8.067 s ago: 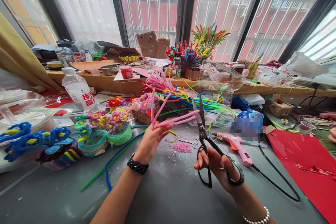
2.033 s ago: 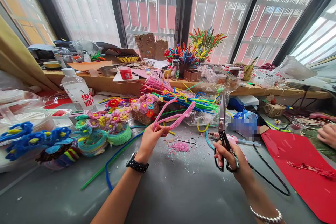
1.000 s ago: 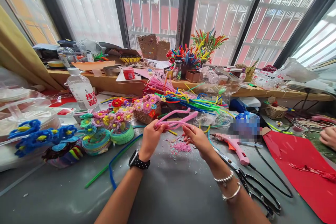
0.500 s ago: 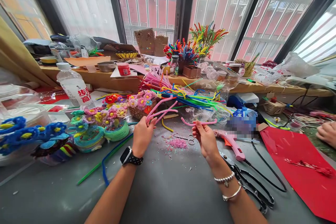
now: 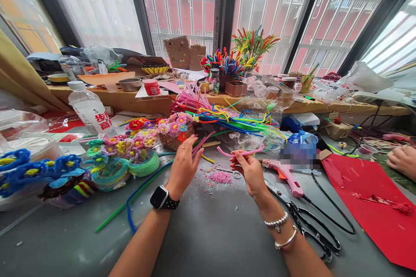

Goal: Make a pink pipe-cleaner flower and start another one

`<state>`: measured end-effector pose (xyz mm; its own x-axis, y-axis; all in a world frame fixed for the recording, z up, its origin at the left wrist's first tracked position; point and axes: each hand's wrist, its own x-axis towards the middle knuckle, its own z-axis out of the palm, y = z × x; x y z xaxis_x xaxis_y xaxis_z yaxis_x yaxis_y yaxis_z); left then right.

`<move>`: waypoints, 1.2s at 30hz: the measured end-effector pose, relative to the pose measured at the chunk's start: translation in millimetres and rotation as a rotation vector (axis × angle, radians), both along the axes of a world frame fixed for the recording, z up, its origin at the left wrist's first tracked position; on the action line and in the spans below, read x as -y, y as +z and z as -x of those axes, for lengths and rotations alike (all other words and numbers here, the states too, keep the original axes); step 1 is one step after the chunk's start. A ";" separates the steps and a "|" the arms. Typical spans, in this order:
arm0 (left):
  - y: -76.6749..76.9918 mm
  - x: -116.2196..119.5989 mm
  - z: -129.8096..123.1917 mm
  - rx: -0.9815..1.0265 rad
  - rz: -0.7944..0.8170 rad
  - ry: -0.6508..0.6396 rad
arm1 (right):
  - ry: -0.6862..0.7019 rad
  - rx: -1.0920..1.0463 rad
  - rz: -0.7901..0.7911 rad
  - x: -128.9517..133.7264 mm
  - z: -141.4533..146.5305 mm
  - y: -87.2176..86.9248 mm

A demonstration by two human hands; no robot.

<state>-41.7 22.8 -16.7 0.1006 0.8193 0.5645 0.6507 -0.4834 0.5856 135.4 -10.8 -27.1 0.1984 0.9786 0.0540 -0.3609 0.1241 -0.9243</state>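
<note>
A bent pink pipe cleaner [image 5: 257,150] is pinched in my right hand [image 5: 249,172], held above the table. My left hand [image 5: 183,168], wearing a black watch, has its fingers stretched out and extended. Beyond its fingertips lie some pink pipe cleaners [image 5: 205,140], partly hidden by the hand. Between my hands is a small heap of pink clippings [image 5: 219,177], with small scissors [image 5: 235,174] beside it. Right of my right hand rest a pink glue gun [image 5: 288,180] and large black-handled scissors [image 5: 303,220].
Pipe-cleaner flower pots [image 5: 143,162] and a bottle [image 5: 87,108] stand left. Colourful pipe cleaners [image 5: 240,121] are heaped ahead, below a crowded sill [image 5: 156,103]. Red card [image 5: 364,199] lies right, near another person's hand [image 5: 403,161]. Green and blue stems [image 5: 130,201] lie front left.
My left hand has let go of the pink pipe cleaners and its fingers have straightened. My right hand, holding its pipe cleaner, has shifted slightly left.
</note>
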 end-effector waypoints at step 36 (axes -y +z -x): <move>3.7 9.9 -14.1 0.900 0.927 -0.371 | 0.006 -0.623 0.032 1.2 -11.5 12.4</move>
<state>-27.6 12.8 -13.1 0.2886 0.9379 -0.1925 -0.2123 0.2587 0.9423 146.9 -12.0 -14.7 0.1782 0.9790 -0.0993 -0.8339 0.0967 -0.5434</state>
